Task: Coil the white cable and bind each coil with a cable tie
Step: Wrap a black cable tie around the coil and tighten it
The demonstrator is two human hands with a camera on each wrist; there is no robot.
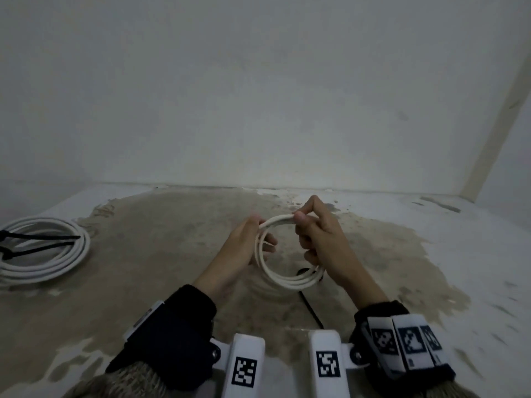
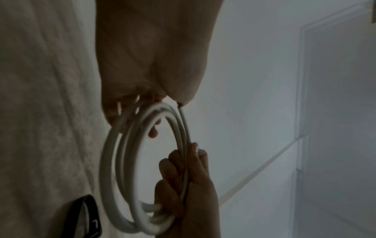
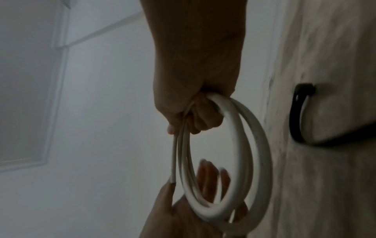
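Observation:
A small coil of white cable (image 1: 287, 280) is held up between both hands above the stained surface. My right hand (image 1: 301, 219) pinches the coil's top with thumb and forefinger, its other fingers curled round the right side. My left hand (image 1: 263, 234) grips the left side, fingers passing through the loop. In the left wrist view the coil (image 2: 109, 161) hangs from the left hand (image 2: 142, 99), with the right hand (image 2: 183, 185) below. The right wrist view shows the coil (image 3: 236, 128) in the right hand (image 3: 195, 112). A black cable tie (image 1: 309, 307) lies on the surface under the coil.
A larger white coil (image 1: 80, 248), bound with black ties, lies at the far left of the surface. A pale wall rises close behind the surface (image 1: 172, 268), and the surface meets a corner at the right.

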